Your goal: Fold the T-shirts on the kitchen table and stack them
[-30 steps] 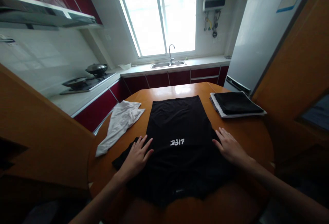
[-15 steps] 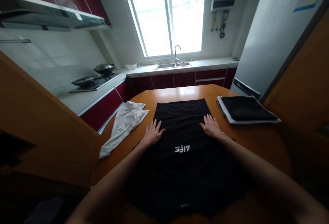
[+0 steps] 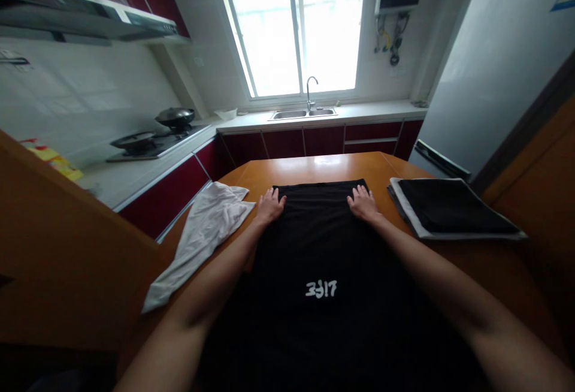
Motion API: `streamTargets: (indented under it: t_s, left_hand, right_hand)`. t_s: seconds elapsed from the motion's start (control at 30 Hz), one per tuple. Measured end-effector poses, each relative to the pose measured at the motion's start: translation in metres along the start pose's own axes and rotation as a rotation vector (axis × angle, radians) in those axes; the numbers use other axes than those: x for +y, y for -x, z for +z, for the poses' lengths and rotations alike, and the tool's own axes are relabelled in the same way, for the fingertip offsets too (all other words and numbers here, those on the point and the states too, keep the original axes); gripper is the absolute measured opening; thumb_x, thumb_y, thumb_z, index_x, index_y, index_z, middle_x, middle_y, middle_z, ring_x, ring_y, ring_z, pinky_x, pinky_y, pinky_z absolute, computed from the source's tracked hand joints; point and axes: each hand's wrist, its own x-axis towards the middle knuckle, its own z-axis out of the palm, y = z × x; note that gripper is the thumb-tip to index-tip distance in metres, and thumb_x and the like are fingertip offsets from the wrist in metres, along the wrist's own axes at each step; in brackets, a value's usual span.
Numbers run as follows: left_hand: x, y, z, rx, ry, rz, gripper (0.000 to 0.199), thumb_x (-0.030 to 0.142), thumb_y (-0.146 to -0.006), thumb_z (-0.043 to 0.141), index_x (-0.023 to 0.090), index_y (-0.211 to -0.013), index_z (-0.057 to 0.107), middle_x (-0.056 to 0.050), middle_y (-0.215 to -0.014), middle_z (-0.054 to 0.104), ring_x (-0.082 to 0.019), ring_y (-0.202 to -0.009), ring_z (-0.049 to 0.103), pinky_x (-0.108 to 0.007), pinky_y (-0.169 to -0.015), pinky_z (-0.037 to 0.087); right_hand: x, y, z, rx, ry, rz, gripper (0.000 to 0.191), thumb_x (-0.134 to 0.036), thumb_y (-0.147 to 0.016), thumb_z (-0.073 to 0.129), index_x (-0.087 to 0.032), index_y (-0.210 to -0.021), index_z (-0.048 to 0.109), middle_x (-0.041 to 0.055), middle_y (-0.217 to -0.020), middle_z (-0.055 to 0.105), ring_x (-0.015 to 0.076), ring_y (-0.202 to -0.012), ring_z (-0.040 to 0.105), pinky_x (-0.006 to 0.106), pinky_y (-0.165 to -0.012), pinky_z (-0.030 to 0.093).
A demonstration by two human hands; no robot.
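A black shirt (image 3: 314,242) with white lettering that reads upside down lies spread on the wooden table (image 3: 309,168), its hem toward the far side. My left hand (image 3: 270,205) rests flat near the far left corner of the cloth, fingers pointing forward. At the far right corner, my right hand (image 3: 362,201) lies on the fabric with its fingers spread. Neither hand grips anything. The near part of the shirt is dark and hard to make out.
A crumpled white cloth (image 3: 200,233) lies on the table's left side. Folded black and white clothes (image 3: 453,207) are stacked at the right. Beyond are a sink (image 3: 303,114), a stove with two pans (image 3: 175,117) and a fridge (image 3: 485,74).
Both hands have slid forward along the shirt's sides to its far corners. The view has moved closer, so the lettering and the clothes at both sides appear lower and farther out.
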Motion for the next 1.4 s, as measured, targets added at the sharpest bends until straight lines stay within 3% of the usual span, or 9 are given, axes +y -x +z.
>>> streamTargets:
  t_s: [0.1,0.37,0.53,0.63,0.77,1.0,1.13,1.27,1.4]
  left_hand:
    - [0.007,-0.019,0.004,-0.008,0.001,0.059,0.068,0.053,-0.102,0.023,0.013,-0.157,0.027,-0.013,-0.166,0.018,-0.025,-0.154,0.014,-0.045,-0.123,0.017]
    - [0.000,-0.040,0.019,-0.139,-0.031,0.027,0.075,0.067,-0.097,0.021,0.024,-0.159,0.024,-0.010,-0.167,0.009,-0.029,-0.154,0.007,-0.058,-0.121,0.011]
    - [0.040,-0.042,0.024,-0.074,0.014,0.156,0.073,0.062,-0.099,0.023,0.019,-0.159,0.026,-0.013,-0.167,0.012,-0.027,-0.154,0.006,-0.056,-0.122,0.009]
    - [0.068,-0.042,0.030,-0.117,0.050,0.238,0.072,0.066,-0.097,0.024,0.029,-0.159,0.024,-0.008,-0.167,0.012,-0.029,-0.154,0.006,-0.060,-0.121,0.009]
    - [0.078,-0.043,0.032,-0.130,0.045,0.240,0.073,0.070,-0.096,0.026,0.032,-0.158,0.028,-0.007,-0.167,0.015,-0.031,-0.154,0.008,-0.062,-0.120,0.009]
    - [0.079,-0.047,0.028,-0.091,0.053,0.244,0.072,0.070,-0.095,0.030,0.032,-0.156,0.032,-0.006,-0.166,0.020,-0.034,-0.153,0.013,-0.064,-0.119,0.010]
    - [0.098,-0.043,0.031,0.019,0.057,0.327,0.069,0.066,-0.097,0.031,0.031,-0.157,0.031,-0.005,-0.166,0.020,-0.031,-0.153,0.014,-0.060,-0.121,0.010]
    - [0.117,-0.037,0.032,-0.124,0.065,0.363,0.068,0.069,-0.096,0.029,0.035,-0.156,0.032,-0.003,-0.167,0.018,-0.033,-0.153,0.010,-0.065,-0.119,0.009]
    - [0.095,-0.037,0.021,0.000,0.114,0.352,0.069,0.068,-0.098,0.024,0.032,-0.156,0.031,-0.004,-0.166,0.022,-0.030,-0.153,0.015,-0.058,-0.121,0.014]
  right_hand:
    - [-0.005,-0.022,0.001,0.042,0.002,-0.008,0.065,-0.039,-0.102,0.021,-0.005,-0.157,0.024,0.0166,-0.166,0.014,0.0249,-0.154,0.006,0.043,-0.123,0.005]
    - [0.014,-0.050,0.012,-0.058,0.003,0.033,0.076,-0.058,-0.100,0.023,-0.008,-0.158,0.024,0.0175,-0.166,0.015,0.0271,-0.153,0.010,0.050,-0.122,0.007]
    - [-0.016,-0.049,0.014,0.030,-0.001,-0.028,0.073,-0.053,-0.100,0.025,-0.007,-0.157,0.025,0.0182,-0.165,0.016,0.0272,-0.153,0.009,0.051,-0.122,0.005]
    - [-0.042,-0.047,0.016,-0.046,-0.041,-0.112,0.073,-0.055,-0.100,0.027,-0.010,-0.158,0.024,0.0154,-0.166,0.014,0.0258,-0.154,0.008,0.052,-0.122,0.006]
    - [-0.055,-0.046,0.014,-0.110,-0.057,-0.113,0.076,-0.059,-0.099,0.030,-0.013,-0.159,0.024,0.0160,-0.167,0.012,0.0274,-0.154,0.006,0.053,-0.121,0.005]
    - [-0.049,-0.054,0.012,-0.082,-0.061,-0.127,0.073,-0.058,-0.099,0.031,-0.015,-0.157,0.028,0.0171,-0.166,0.015,0.0278,-0.153,0.009,0.053,-0.121,0.009]
    - [-0.046,-0.054,0.016,0.064,-0.082,-0.121,0.066,-0.051,-0.101,0.030,-0.014,-0.156,0.031,0.0170,-0.165,0.020,0.0269,-0.153,0.014,0.051,-0.121,0.011]
    - [-0.048,-0.049,0.018,-0.002,-0.078,-0.138,0.064,-0.047,-0.101,0.032,-0.014,-0.155,0.034,0.0163,-0.164,0.023,0.0272,-0.152,0.016,0.050,-0.121,0.013]
    - [-0.036,-0.048,0.011,0.126,-0.068,-0.136,0.061,-0.045,-0.101,0.028,-0.014,-0.153,0.038,0.0155,-0.164,0.025,0.0275,-0.151,0.018,0.052,-0.121,0.013]
